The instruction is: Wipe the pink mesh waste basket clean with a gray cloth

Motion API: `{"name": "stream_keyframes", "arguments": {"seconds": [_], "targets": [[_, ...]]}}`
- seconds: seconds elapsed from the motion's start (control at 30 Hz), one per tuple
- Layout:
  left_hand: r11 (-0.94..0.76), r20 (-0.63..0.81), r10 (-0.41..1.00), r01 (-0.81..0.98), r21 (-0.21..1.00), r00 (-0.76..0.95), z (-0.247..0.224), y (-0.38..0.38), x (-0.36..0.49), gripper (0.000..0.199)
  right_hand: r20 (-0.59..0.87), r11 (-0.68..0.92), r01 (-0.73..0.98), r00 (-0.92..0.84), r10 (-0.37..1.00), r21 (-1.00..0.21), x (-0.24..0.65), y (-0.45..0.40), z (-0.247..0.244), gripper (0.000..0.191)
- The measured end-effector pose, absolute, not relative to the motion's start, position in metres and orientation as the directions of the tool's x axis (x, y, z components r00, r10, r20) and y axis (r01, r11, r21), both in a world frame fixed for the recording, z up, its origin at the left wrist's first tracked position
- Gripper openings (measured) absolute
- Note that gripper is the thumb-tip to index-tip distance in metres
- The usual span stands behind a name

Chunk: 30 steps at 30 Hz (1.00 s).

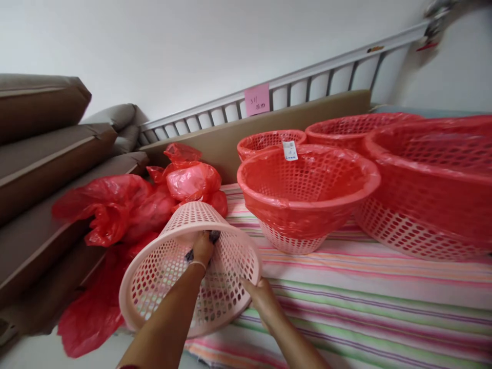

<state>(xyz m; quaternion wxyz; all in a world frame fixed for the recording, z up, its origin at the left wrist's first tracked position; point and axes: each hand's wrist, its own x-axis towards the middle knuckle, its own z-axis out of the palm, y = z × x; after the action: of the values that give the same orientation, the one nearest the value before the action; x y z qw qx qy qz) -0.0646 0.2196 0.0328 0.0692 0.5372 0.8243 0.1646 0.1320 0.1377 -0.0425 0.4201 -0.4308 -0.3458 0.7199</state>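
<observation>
A pale pink plastic basket [126, 287] with a mesh of holes lies tipped on its side, its wide mouth facing me. My left hand [203, 248] reaches deep inside it, fingers closed around a dark patterned cloth [214, 236] that pokes out on both sides of the hand. A light band circles the left wrist. At the basket's right edge, my right hand [258, 294] grips the rim, thumb over the lip; the other fingers are hidden behind it.
Beside the basket stands a pink basket lined with a red plastic bag [307, 202], a white label on its rim. Several more lined baskets [426, 205] fill the right. Red bags [192, 179] and stacked brown cushions [49, 148] crowd the left. Striped cloth [346, 302] lies beneath.
</observation>
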Motion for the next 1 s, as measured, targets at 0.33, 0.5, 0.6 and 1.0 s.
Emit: {"name": "stream_keyframes", "arguments": {"seconds": [0.33, 0.5, 0.6, 1.0], "targets": [[0.052, -0.042, 0.998, 0.862, 0.505, -0.035, 0.045, 0.097, -0.001, 0.024, -0.301, -0.377, -0.359, -0.251, 0.92, -0.854, 0.139, 0.126, -0.019, 0.048], [-0.028, -0.029, 0.998, 0.845, 0.534, 0.052, 0.051, 0.049, 0.015, 0.019, -0.213, -0.312, -0.366, -0.284, 0.935, -0.877, 0.144, 0.124, -0.004, 0.046], [-0.015, -0.052, 0.997, 0.801, 0.598, 0.057, 0.054, 0.052, 0.013, 0.017, -0.19, -0.261, -0.333, -0.232, 0.954, -0.906, 0.151, 0.134, 0.002, 0.043], [0.374, 0.064, 0.895, 0.822, 0.43, -0.441, 0.036, 0.2, -0.045, 0.025, -0.267, -0.311, -0.255, -0.194, 0.944, -0.915, 0.149, 0.146, -0.02, 0.033]]}}
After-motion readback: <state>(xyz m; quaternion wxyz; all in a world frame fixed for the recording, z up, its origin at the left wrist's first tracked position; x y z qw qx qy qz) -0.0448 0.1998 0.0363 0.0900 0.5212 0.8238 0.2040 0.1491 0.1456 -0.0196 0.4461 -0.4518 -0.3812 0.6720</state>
